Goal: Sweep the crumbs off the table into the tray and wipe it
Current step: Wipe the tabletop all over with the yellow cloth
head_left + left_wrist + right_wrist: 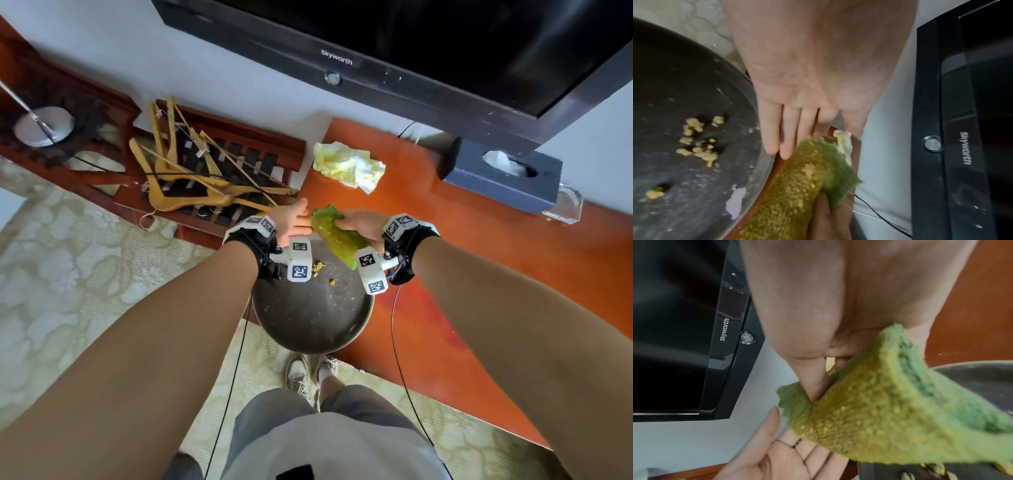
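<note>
A round dark tray (308, 325) juts out past the front edge of the orange-brown table (479, 257); yellow crumbs (317, 269) lie in its far part. My right hand (359, 222) grips a green cloth (337, 236) speckled with crumbs, draped over the tray's far rim. In the right wrist view the thumb pinches the cloth (879, 410). My left hand (291, 219) is beside the cloth, palm open and fingers straight (795, 129), close to the cloth (793, 186) and just past the tray's rim (748, 91). What holds the tray up is hidden.
A crumpled yellow-white cloth (349, 166) lies farther back on the table. A dark tissue box (500, 174) and a glass ashtray (563, 204) stand at the right under the television (411, 44). Wooden hangers (191, 171) lie piled on a slatted rack to the left.
</note>
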Tool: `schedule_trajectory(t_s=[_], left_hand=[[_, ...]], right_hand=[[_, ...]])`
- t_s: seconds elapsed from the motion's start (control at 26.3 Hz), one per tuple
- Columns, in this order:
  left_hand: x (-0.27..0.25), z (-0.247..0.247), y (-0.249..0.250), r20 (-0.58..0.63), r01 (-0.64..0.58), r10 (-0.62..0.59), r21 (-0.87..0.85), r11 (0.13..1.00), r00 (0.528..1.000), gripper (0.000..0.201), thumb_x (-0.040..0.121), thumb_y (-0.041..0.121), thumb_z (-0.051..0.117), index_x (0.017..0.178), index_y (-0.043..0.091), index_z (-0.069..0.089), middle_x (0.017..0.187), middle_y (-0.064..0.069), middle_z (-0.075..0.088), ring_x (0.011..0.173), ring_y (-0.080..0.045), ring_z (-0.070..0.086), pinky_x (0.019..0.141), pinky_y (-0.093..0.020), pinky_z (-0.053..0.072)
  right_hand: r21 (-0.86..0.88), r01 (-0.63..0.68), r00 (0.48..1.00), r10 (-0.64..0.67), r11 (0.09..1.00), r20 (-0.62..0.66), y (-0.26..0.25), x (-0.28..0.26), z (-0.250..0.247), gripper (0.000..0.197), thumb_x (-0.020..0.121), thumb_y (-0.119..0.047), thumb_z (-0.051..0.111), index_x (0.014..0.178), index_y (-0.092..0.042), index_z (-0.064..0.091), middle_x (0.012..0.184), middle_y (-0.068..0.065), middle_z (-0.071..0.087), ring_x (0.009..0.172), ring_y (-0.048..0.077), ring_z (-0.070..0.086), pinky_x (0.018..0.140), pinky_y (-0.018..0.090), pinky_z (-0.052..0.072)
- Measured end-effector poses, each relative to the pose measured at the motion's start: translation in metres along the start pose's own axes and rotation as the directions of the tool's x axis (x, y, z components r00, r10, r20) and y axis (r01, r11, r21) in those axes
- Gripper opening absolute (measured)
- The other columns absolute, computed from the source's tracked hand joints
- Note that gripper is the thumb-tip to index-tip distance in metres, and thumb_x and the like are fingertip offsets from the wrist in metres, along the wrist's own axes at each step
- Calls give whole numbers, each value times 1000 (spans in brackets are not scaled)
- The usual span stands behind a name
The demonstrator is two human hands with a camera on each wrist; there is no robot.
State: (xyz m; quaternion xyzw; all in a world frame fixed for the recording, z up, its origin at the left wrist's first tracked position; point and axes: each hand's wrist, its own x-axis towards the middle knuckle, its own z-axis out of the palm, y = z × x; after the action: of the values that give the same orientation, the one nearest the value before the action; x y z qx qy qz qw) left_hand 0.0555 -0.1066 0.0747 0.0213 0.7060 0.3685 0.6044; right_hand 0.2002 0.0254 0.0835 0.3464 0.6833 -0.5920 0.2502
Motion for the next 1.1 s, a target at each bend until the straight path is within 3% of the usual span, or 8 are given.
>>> schedule_trajectory(t_s=[0.15,0.3,0.46,0.57,0.69,0.76,0.88,1.1], left_hand=[[3,16,31,179,-48,58,-62,997,982,65,98,57,39,137,5,46,129,-12,58,121,-28,55,110,-46,39],[19,14,42,147,-47,43,24,999,988,106,60,64,80,142,7,44,135,-18,56,109,-28,66,96,-48,52],[36,8,50,122,-157,139,154,976,983,64,80,42,75,129,6,57,124,-14,65,108,-28,66,97,-45,52],[54,-2,54,13,-158,157,127,979,987,20,91,20,67,106,7,64,119,-17,66,104,-29,67,82,-38,58],[75,-10,56,-26,-107,111,122,987,993,22,92,18,65,112,8,63,121,-14,62,105,-30,65,79,-36,59],[88,-11,57,-31,-75,80,137,988,996,28,93,17,63,119,7,61,118,-14,63,100,-26,65,66,-29,60],[114,-12,57,-95,-76,118,363,929,988,37,96,18,58,130,3,56,86,-2,59,69,-14,60,44,-21,51],[135,-19,80,-138,-37,212,751,660,967,22,98,21,47,104,5,60,91,-12,59,75,-25,57,66,-31,48]], right_hand=[[-244,46,999,-44,969,14,-16,-4,-26,38,103,-36,41,137,-20,49,127,6,63,110,27,62,105,39,41],[-431,51,996,-78,901,-44,-21,-6,-48,44,103,-37,39,141,-17,48,136,4,55,121,25,52,102,31,33],[-252,1,993,-31,968,-114,-19,11,-58,41,101,-32,47,139,-17,50,150,5,42,136,25,39,115,41,25],[173,-33,988,58,984,-141,-11,31,-58,44,94,-15,57,137,-16,51,152,5,38,138,27,36,111,46,33],[322,-36,966,116,946,-232,2,50,-58,44,85,-3,61,123,-26,61,138,9,52,123,31,51,100,46,47],[326,-38,947,138,945,-291,7,59,-56,47,84,1,61,120,-28,62,129,6,57,114,31,57,96,46,52],[259,-98,922,186,961,-340,8,78,-54,50,88,2,58,132,-23,55,128,2,56,110,27,61,92,41,55],[68,-166,829,177,984,-531,5,95,-67,40,93,-8,49,131,-19,58,135,1,57,114,23,61,92,33,53]])
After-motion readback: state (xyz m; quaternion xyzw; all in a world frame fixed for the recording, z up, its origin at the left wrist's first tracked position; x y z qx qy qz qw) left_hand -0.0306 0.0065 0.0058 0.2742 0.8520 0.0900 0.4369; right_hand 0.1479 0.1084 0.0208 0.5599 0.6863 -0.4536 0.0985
